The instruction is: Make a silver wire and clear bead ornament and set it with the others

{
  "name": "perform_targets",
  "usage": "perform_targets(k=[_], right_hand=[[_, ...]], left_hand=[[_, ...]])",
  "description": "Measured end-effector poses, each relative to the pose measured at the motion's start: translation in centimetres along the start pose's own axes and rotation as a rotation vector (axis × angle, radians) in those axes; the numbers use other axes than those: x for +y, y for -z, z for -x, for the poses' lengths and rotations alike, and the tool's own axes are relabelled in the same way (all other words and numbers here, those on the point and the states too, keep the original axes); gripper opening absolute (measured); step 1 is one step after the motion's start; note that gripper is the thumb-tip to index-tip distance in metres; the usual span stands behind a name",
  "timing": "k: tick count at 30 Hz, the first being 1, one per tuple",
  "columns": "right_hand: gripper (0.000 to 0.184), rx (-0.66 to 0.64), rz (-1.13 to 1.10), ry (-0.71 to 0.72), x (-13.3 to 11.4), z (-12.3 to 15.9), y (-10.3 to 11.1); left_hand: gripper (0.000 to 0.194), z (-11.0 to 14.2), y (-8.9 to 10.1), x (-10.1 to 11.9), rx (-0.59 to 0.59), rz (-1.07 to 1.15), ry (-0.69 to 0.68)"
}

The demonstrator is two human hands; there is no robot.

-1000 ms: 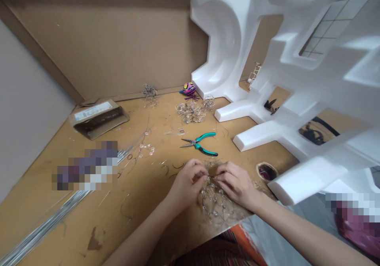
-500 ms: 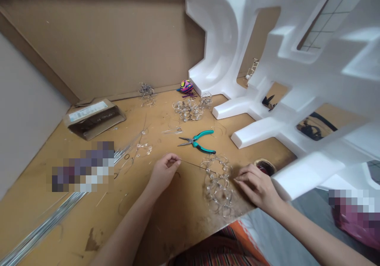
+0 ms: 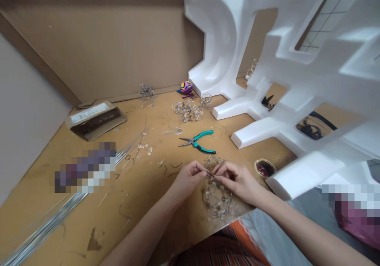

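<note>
A wire mesh piece with clear beads (image 3: 217, 198) lies on the brown board near its front edge. Both hands meet over its top. My left hand (image 3: 187, 177) pinches a thin dark wire at the mesh. My right hand (image 3: 237, 179) has its fingers closed on the mesh beside that wire. Teal-handled pliers (image 3: 197, 140) lie just beyond the hands.
A large white foam block (image 3: 285, 72) stands at the right. A roll of tape (image 3: 264, 167) lies beside my right hand. Finished wire clusters (image 3: 188, 111) and a colourful toy (image 3: 185, 87) sit at the back. A cardboard box (image 3: 95, 118) and straight metal rods (image 3: 50, 222) lie at the left.
Half a second ago my hands were apart, the left one pulling a wire out to the left. Now they have come back together over the mesh.
</note>
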State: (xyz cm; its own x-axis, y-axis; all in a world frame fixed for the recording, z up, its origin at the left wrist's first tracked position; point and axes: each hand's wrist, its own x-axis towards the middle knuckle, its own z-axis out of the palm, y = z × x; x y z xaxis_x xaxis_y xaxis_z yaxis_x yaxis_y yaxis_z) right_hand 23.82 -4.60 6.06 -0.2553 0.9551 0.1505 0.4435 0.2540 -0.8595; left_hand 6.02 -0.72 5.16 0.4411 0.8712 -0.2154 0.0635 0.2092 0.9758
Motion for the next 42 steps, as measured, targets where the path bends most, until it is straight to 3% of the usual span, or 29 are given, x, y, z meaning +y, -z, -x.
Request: perform_targets(k=[3, 7, 11, 12, 16, 18, 21, 25, 29, 33, 42], right_hand=[[0.005, -0.066, 0.052, -0.008, -0.5, 0.0, -0.1], [0.008, -0.035, 0.112, 0.038, -1.1, 0.0, -0.1], [0.005, -0.089, 0.001, -0.153, -0.6, -0.4, -0.4], [0.002, -0.094, -0.067, -0.195, -0.3, -0.5, -0.5], [0.027, -0.074, -0.329, -0.280, 0.4, -0.9, -0.7], [0.020, -0.113, -0.371, -0.314, 0.4, -1.1, -0.5], [0.016, -0.198, -0.369, -0.352, 0.2, -1.3, 0.0], [0.020, -0.247, -0.335, -0.363, 0.1, -1.4, 0.3], [0.021, -0.238, -0.358, -0.353, 0.1, -1.5, 0.3], [0.021, -0.236, -0.395, -0.335, 0.2, -1.6, 0.1], [0.018, -0.281, -0.448, -0.331, -0.1, -2.5, 0.1]], left_hand=[[0.014, -0.2, 0.2, -0.4, 0.023, 0.001, 0.033], [0.015, -0.5, 0.1, -0.9, 0.015, -0.002, 0.032], [0.009, -0.5, -0.1, -1.4, 0.038, -0.095, -0.022], [0.007, -0.3, -0.2, -1.4, 0.057, -0.154, -0.067], [0.009, 0.6, -0.2, -0.7, 0.093, -0.557, -0.393], [0.011, 0.9, -0.2, -0.1, 0.071, -0.718, -0.526], [0.015, 1.2, -0.3, 0.6, 0.036, -0.823, -0.613], [0.013, 1.0, -0.6, 0.6, 0.042, -0.801, -0.585], [0.008, 0.6, -0.4, -0.1, 0.069, -0.603, -0.434], [0.010, 0.1, 0.0, -0.6, -0.044, -0.431, -0.299], [0.007, 0.0, 0.9, -0.3, -0.080, -0.402, -0.289]])
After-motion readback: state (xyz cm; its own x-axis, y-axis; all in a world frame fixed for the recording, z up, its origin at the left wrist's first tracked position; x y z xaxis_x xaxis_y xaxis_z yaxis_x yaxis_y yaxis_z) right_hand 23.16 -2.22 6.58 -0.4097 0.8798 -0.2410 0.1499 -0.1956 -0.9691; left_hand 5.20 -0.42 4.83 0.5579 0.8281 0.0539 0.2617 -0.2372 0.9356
